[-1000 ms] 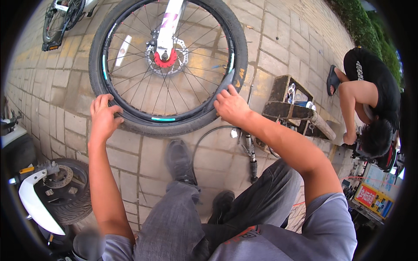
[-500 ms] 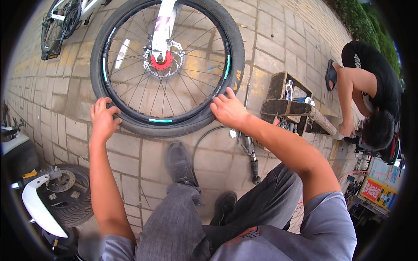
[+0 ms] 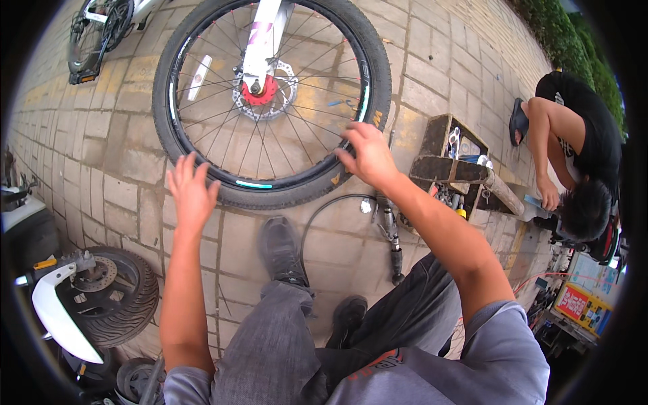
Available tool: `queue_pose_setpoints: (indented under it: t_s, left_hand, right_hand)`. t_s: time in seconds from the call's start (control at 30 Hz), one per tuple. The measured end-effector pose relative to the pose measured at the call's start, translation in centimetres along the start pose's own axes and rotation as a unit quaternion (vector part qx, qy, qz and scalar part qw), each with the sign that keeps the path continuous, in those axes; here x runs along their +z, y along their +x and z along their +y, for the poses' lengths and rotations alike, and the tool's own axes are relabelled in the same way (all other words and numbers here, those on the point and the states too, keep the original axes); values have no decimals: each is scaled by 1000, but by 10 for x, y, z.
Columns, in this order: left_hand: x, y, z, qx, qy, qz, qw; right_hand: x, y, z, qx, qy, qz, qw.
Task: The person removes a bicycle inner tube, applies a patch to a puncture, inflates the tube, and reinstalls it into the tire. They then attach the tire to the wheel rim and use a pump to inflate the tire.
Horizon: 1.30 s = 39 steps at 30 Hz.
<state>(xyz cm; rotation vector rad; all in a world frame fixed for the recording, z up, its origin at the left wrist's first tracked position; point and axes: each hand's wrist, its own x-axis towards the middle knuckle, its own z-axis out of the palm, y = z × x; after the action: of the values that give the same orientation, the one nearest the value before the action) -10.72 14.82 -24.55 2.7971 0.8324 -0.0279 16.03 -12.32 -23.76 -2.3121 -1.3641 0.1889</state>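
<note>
A bicycle wheel with a black tyre (image 3: 164,115), white fork (image 3: 263,37), red hub and disc rotor (image 3: 283,84) fills the upper middle. My left hand (image 3: 192,185) is open, fingers spread, just at or above the tyre's lower left; contact is unclear. My right hand (image 3: 368,154) has bent, separated fingers at the tyre's lower right, touching or just over it, with nothing visibly held. Right of it stands a grimy toolbox (image 3: 439,165) with tools. A pump (image 3: 391,239) and a black hose (image 3: 316,212) lie on the paving below.
A co-worker (image 3: 574,148) in black crouches at the right, hand on something low. Another bicycle (image 3: 94,40) lies upper left. A motorcycle wheel (image 3: 128,297) with white fender (image 3: 61,314) is lower left. A cart (image 3: 580,304) with boxes stands lower right. My shoes are on the paving.
My left hand has loosened from the tyre, moved right and spread its fingers. My right hand has shifted up and right. The dark band they gripped now looks flush with the rim. The wheel appears slightly further right.
</note>
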Motion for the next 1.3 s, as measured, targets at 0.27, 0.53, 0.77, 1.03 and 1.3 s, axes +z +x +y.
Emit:
queue_pose_setpoints:
  t_s: [0.27,0.53,0.77,1.03,1.3]
  left_hand:
    - [39,11,98,109,-200,-140,964]
    - [49,30,116,87,-164,-289,939]
    - [37,24,120,44,-221,-324,919]
    - [33,11,132,-8,-258,-242,935]
    - [47,4,133,6,-228,-175,958]
  right_hand:
    - [19,-9,15,507,584,132,620]
    - [30,-9,24,354,730,94,577]
    - [5,-15,-2,352,699,171,598]
    - [-54,48,18,328,591,127,726]
    - [-52,59,39,385,644,90,655]
